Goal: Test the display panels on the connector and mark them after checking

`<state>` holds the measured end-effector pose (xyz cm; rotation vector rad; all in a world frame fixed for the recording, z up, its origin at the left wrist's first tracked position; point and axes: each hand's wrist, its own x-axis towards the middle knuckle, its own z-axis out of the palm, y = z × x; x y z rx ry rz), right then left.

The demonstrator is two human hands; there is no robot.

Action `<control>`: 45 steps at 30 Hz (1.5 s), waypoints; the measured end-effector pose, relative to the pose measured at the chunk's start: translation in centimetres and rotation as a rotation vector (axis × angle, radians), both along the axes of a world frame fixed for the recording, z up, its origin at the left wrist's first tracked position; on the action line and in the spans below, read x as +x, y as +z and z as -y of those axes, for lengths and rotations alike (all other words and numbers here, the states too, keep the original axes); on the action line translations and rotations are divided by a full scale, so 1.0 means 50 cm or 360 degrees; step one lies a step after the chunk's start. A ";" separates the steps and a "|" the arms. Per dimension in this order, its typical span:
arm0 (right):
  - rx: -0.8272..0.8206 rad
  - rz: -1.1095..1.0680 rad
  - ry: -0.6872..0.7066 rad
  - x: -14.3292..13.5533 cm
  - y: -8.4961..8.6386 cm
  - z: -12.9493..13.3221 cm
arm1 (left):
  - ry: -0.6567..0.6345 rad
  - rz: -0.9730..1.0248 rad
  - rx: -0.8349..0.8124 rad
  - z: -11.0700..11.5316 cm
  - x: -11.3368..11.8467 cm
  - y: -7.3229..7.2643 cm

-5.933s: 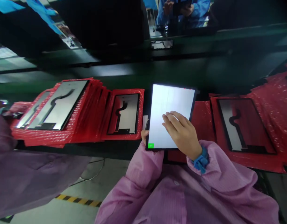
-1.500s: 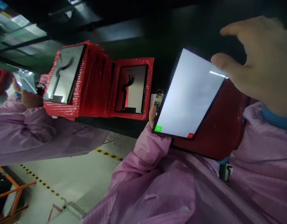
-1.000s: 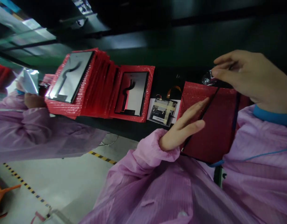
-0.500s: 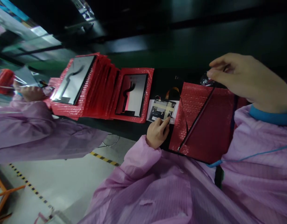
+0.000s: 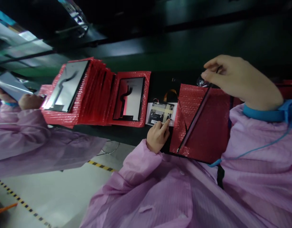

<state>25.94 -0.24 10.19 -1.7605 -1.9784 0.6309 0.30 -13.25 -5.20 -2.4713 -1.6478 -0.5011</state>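
Observation:
My left hand (image 5: 157, 136) rests at the near edge of a small circuit board (image 5: 161, 112) with pale tape across it, which lies on white paper (image 5: 174, 110). Its index finger is stretched out onto the board's near right corner; the other fingers look curled. My right hand (image 5: 240, 79) is raised, finger and thumb pinching the upper end of a long dark strip (image 5: 194, 118). The strip slants down over a red bubble-wrap sheet (image 5: 183, 98); whether it is a panel's edge I cannot tell. A thin dark cable and an orange ribbon cable (image 5: 170, 91) run beside the board.
Left of the board, a display panel (image 5: 135, 103) lies on a red bubble-wrap sleeve. Farther left, another panel (image 5: 70, 84) tops a leaning stack of red sleeves (image 5: 95, 101). A co-worker's hand (image 5: 30, 102) is near a flat panel (image 5: 14, 85). A small shiny round object (image 5: 201, 81) sits near my right fingers.
The whole view has shifted slightly, so the bench things appear farther left. Both my hands keep their places on the board and strip. The co-worker's flat panel has moved left.

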 end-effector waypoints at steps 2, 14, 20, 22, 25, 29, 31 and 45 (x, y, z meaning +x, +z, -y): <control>0.0002 0.0017 -0.0014 0.003 -0.003 0.000 | -0.0010 0.0067 0.0010 0.002 -0.001 -0.001; -0.0069 0.0143 -0.0503 0.082 0.025 0.088 | -0.0714 0.0177 -0.0131 0.002 -0.005 -0.008; -0.0065 -0.0495 -0.0383 0.128 -0.069 0.074 | -0.0713 0.0222 -0.0161 -0.002 -0.002 -0.012; -0.0125 -0.0601 -0.0379 0.122 -0.102 0.064 | -0.0734 0.0249 -0.0152 -0.002 -0.003 -0.012; -0.0186 -0.0663 -0.0391 0.109 -0.133 0.053 | -0.0739 0.0297 -0.0141 -0.002 -0.005 -0.011; -0.0367 -0.0468 -0.0475 0.099 -0.147 0.047 | -0.0742 0.0303 -0.0144 -0.002 -0.004 -0.009; -0.0374 -0.0251 -0.0550 0.091 -0.148 0.050 | -0.0723 0.0280 -0.0131 -0.002 -0.002 -0.009; -0.0149 -0.0393 0.0619 -0.077 -0.191 0.075 | -0.0699 0.0538 0.0313 -0.098 0.003 0.101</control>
